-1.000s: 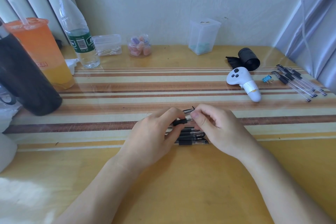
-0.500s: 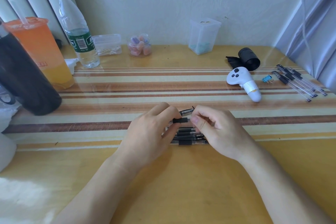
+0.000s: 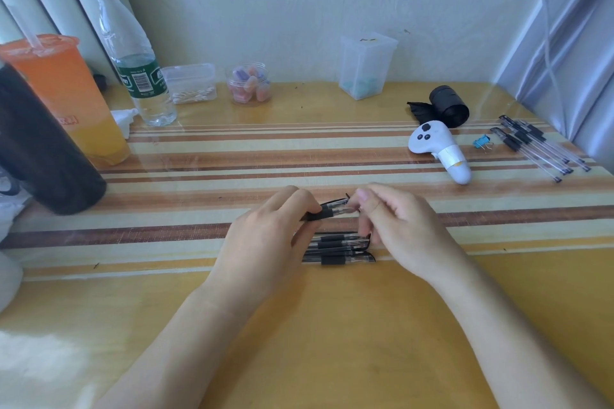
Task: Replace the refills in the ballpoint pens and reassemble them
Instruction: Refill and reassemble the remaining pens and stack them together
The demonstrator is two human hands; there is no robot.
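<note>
**Desk:** What's on your feed, biggest first?

**Operator:** I see a yellow table [image 3: 299,342] with a striped mat across its middle. At the far left stands a dark tumbler [image 3: 43,149]. Beyond it is an orange drink [image 3: 66,93] with a straw, and to the right of that a water bottle [image 3: 133,60]. The left hand [image 3: 265,242] and right hand [image 3: 402,229] face each other at the centre of the mat.

**Desk:** And the medium stuff?

**Operator:** Along the far edge I make out a tall clear box [image 3: 367,66], a flat box of cotton swabs [image 3: 189,83] and a small jar of coloured capsules [image 3: 249,83]. On the right lies a white controller [image 3: 438,153] with a black roll [image 3: 448,106] just beyond it. A row of pens [image 3: 538,146] sits at the right edge.

**Desk:** Where's the work?

**Operator:** A stack of pens [image 3: 339,247] lies side by side on the mat, between and partly under the hands. Just beyond it, the left hand's fingers curl round the black grip of a pen [image 3: 327,212] that lies roughly left to right. The right hand's thumb and forefinger are bent in on its clear front end, pinching it as far as I can make out. The other fingers are loosely curled. Another black-and-clear piece shows just past that pen, but I cannot tell whether it is held. Smallest is a blue binder clip [image 3: 481,142], between the controller and the row of pens.
</note>
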